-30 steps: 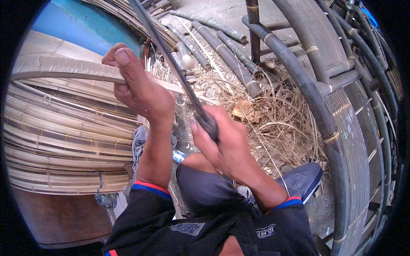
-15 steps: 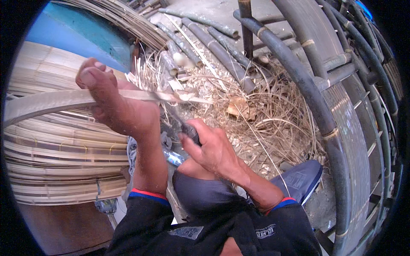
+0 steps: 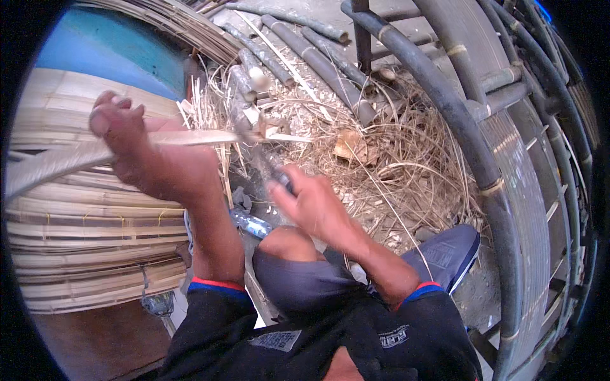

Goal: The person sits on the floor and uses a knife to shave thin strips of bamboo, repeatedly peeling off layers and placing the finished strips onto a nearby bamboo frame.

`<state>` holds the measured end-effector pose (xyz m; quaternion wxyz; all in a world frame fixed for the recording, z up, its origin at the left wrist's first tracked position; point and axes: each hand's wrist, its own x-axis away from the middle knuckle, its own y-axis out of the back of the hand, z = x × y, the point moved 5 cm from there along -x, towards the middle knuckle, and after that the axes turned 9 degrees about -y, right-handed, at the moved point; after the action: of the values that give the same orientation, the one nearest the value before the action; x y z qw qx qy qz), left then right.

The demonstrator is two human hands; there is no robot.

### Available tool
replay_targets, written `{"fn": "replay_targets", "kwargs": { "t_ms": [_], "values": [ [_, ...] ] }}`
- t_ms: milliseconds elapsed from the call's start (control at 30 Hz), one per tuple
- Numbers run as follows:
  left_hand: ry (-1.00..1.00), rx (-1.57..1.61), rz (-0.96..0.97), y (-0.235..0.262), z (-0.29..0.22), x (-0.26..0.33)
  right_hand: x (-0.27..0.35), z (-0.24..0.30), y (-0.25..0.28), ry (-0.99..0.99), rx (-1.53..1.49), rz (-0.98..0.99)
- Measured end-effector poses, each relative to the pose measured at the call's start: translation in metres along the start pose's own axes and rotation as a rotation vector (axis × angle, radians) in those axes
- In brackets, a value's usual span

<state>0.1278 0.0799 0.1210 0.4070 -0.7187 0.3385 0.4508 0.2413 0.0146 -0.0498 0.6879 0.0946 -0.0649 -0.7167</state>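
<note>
Grey floor [image 3: 473,286] spread beneath the work, strewn with pale chips and curled shavings [image 3: 419,171]. Above it, toward the left, a pale bamboo strip [image 3: 63,160] ran level across the left hand [image 3: 155,155], whose fingers were closed around it with the strip passing between them and the thumb. Just beyond that grip, a blurred knife [image 3: 284,181] slanted up toward the strip's right part; whether its blade touched was too smeared to tell. Its dark handle sat in the right hand [image 3: 321,206], fingers wrapped about it. Below the hands came a bent knee [image 3: 289,246], with a clear plastic bottle [image 3: 251,223] just beside it. Slatted bamboo sheets [image 3: 101,232] filled the left side, under a blue and turquoise surface [image 3: 95,51]. Cut bamboo poles [image 3: 311,54] lay past the hands, and a dark bamboo frame [image 3: 507,241] curved along the right.
</note>
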Motion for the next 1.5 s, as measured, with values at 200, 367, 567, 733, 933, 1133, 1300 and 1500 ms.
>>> {"fn": "replay_targets", "kwargs": {
  "t_ms": [200,367,567,733,933,1133,1300,1500],
  "values": [
    [-0.191,-0.026,0.128,0.005,0.011,0.0,-0.029,-0.08,-0.011,-0.295,0.211,0.029],
    [-0.096,0.024,0.03,0.027,0.017,-0.012,-0.011,-0.027,-0.022,0.108,0.143,-0.089],
    [0.116,0.159,0.112,0.023,0.041,-0.001,-0.062,-0.209,-0.055,-0.528,-0.293,0.224],
    [0.438,0.346,0.159,0.047,0.09,0.06,-0.052,-0.194,-0.056,-0.363,0.058,0.056],
    [0.354,0.314,0.216,0.028,0.037,-0.007,-0.006,-0.12,-0.012,-0.367,0.201,-0.029],
    [0.433,0.533,0.139,0.001,0.06,0.04,0.0,-0.147,-0.001,-0.485,0.042,0.002],
    [0.209,0.216,0.006,0.006,0.05,0.037,-0.001,-0.101,-0.005,-0.082,0.222,-0.142],
    [0.285,0.274,0.006,0.023,0.088,0.031,-0.028,-0.257,-0.006,-0.501,0.125,-0.041]
  ]
}}
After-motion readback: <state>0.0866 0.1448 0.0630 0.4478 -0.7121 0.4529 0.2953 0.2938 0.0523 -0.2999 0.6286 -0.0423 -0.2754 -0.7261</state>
